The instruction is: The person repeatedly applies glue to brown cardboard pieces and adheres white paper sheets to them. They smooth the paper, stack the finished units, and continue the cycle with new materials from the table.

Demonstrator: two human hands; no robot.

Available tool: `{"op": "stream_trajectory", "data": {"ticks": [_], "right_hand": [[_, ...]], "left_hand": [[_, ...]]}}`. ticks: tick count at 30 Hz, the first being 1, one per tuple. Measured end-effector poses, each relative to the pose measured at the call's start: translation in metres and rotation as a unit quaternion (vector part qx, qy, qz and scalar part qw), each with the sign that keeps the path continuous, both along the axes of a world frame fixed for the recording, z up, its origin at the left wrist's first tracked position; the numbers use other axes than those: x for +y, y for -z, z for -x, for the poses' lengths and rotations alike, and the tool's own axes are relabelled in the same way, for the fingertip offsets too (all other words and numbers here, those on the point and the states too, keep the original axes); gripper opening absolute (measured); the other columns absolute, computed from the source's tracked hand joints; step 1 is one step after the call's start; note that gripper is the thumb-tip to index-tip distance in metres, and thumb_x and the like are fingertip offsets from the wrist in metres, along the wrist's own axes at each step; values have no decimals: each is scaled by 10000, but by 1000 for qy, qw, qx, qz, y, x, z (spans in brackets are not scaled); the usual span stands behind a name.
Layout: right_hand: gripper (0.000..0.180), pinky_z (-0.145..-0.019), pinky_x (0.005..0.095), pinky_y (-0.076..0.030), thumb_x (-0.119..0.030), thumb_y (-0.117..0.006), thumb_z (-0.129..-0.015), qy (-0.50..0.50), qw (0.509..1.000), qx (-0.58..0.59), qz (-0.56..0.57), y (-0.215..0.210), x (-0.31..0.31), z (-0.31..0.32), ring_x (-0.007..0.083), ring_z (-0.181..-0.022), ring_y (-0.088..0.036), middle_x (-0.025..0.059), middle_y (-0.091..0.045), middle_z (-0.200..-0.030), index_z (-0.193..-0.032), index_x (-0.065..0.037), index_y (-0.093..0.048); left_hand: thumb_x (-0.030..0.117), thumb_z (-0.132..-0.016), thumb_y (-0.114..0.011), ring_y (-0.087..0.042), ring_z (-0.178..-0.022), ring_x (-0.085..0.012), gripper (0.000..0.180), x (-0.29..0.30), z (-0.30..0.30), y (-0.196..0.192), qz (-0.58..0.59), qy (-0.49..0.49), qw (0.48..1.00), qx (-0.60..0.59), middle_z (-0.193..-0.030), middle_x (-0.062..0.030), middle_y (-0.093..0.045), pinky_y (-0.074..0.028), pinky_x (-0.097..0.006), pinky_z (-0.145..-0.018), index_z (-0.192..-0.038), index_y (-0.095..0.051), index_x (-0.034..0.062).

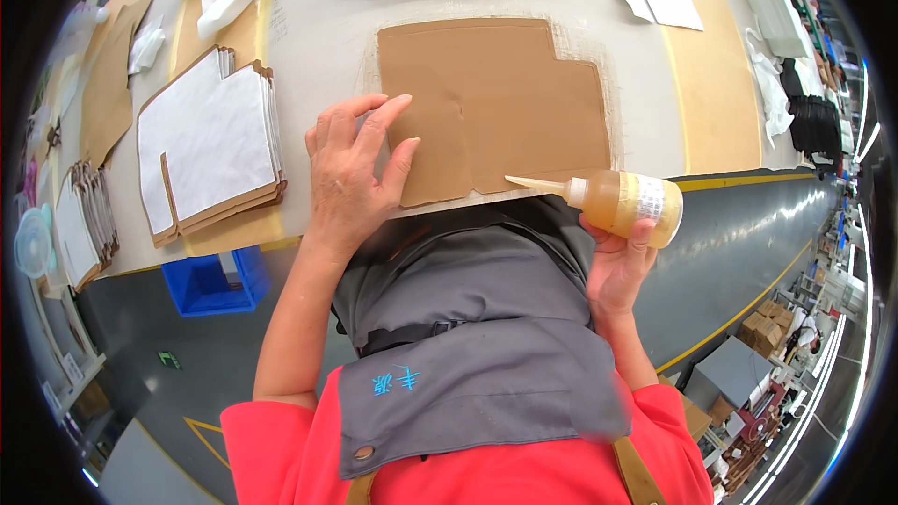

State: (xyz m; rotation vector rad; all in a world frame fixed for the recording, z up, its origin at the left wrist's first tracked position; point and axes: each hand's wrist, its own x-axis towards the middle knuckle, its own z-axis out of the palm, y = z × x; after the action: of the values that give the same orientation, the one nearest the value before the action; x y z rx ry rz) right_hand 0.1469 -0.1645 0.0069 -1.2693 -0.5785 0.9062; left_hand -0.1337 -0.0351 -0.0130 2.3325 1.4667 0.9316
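Honestly, the squeeze bottle point(631, 206) looks like the risky bit here. It's held nearly on its side in the right hand point(619, 266), with the nozzle point(543, 185) aimed left over the lower part of the brown panel point(505, 103). If it's squeezed too hard, a blob could be dumped by the near edge and maybe dripped onto the grey apron point(477, 383). If the tip is dragged along, the panel could be scuffed or shoved, especially if it's barely pinned down; whether the tip is touching can't be told.

As for the fingers: the panel is laid flat on the table point(327, 47), its left edge right by the thumb and index tips of the left hand point(351, 164). Those fingers are loosely spread, nothing gripped, and any pressing can't be made out. The bottle is wrapped by the right fingers, just off the panel's lower right corner.
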Motion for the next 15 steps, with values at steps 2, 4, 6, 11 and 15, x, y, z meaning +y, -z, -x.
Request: {"op": "stream_trajectory", "data": {"ticks": [2,4,6,11,15], "right_hand": [[609,-833,431,-631,-445,-643,-991,-10,1000,2,0,0,2,7,266,-1118,-656,118,-609,-1286,-1393,-23,-469],[601,-838,433,-630,-441,-642,-993,-14,1000,7,3,-3,5,14,273,-1148,-643,110,-602,-1306,-1399,-32,-469],[617,-868,411,-624,-472,-625,-993,-40,992,113,28,-7,9,14,263,-1181,-631,111,-586,-1349,-1421,-59,-463],[636,-919,395,-612,-498,-610,-990,-50,893,446,-5,-28,37,-13,256,-1278,-582,101,-563,-1413,-1454,-94,-450],[835,-999,433,-559,-545,-711,-894,-58,995,50,-61,-34,62,2,305,-1322,-544,161,-511,-1468,-1493,-68,-377]], "left_hand": [[139,-842,-754,-556,-1135,-251,452,0,0,0,1,0,1000,1,-1230,-57,-620,-398,-383,-971,-1285,-665,136],[141,-842,-754,-556,-1131,-249,450,0,-1,0,-1,-1,1000,1,-1230,-54,-620,-398,-383,-969,-1283,-666,137],[143,-843,-754,-555,-1130,-247,447,0,0,0,-2,-2,1000,0,-1230,-53,-618,-399,-382,-966,-1281,-667,139],[153,-847,-756,-554,-1135,-249,436,1,3,-1,6,-9,1000,-16,-1226,-57,-611,-401,-383,-954,-1274,-669,140],[165,-848,-762,-553,-1137,-257,433,1,3,0,11,-14,1000,-26,-1224,-63,-604,-403,-385,-947,-1270,-670,140]]}}
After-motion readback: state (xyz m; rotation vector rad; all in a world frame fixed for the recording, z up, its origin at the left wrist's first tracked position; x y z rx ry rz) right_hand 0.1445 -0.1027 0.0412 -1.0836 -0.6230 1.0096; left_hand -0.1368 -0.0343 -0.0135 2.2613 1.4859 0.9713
